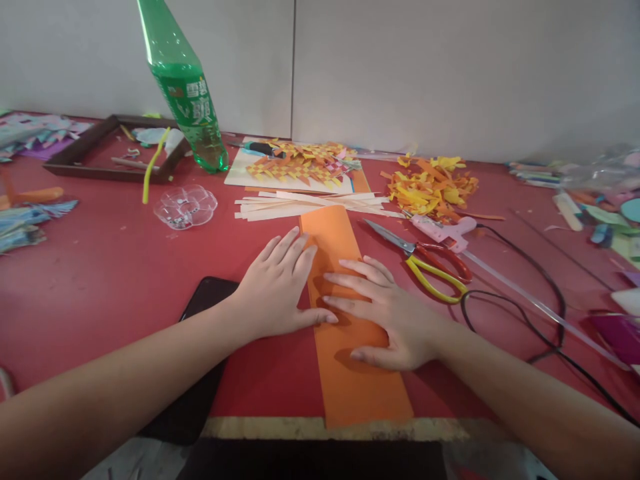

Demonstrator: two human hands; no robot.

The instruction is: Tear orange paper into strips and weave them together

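Note:
A long orange sheet of paper (350,373), apparently folded over lengthwise, lies on the red table in front of me, its near end reaching the table's edge. My left hand (277,287) rests along its left side, fingers stretched out and thumb on the paper. Flat on the middle of the sheet lies my right hand (385,313) with its fingers spread. Right of the paper are scissors (415,250) with one red and one yellow handle. Under my left forearm is a black phone (207,297), partly hidden. Pale paper strips (310,205) lie just past the sheet's far end.
A green bottle (185,100) stands at the back left beside a dark frame (100,173) and a clear flower-shaped dish (186,207). Orange-yellow woven paper (300,163) and scraps (430,187) lie behind. A pink glue gun (445,232) trails a black cord (557,300) at right.

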